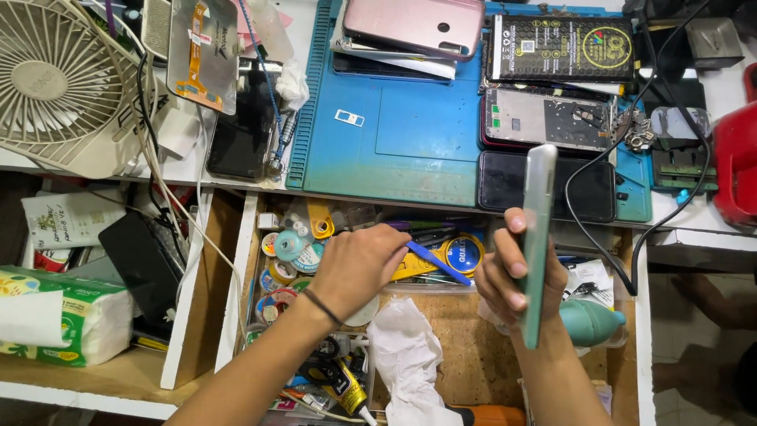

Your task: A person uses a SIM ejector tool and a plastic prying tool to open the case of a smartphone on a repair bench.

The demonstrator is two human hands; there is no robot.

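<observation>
Two hands work over the open drawer (473, 363): the right hand (516, 276) grips a pale green smartphone (538, 237) edge-on, while the left hand (359, 264) pinches a blue plastic pry tool (438, 263), seemingly picking it up; aligning its tip with the phone's seam comes next

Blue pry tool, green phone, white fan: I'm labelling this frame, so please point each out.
blue pry tool (438, 263), head view, middle of its blade.
green phone (538, 237), head view, its side edge.
white fan (47, 79), head view, front grille.
</observation>
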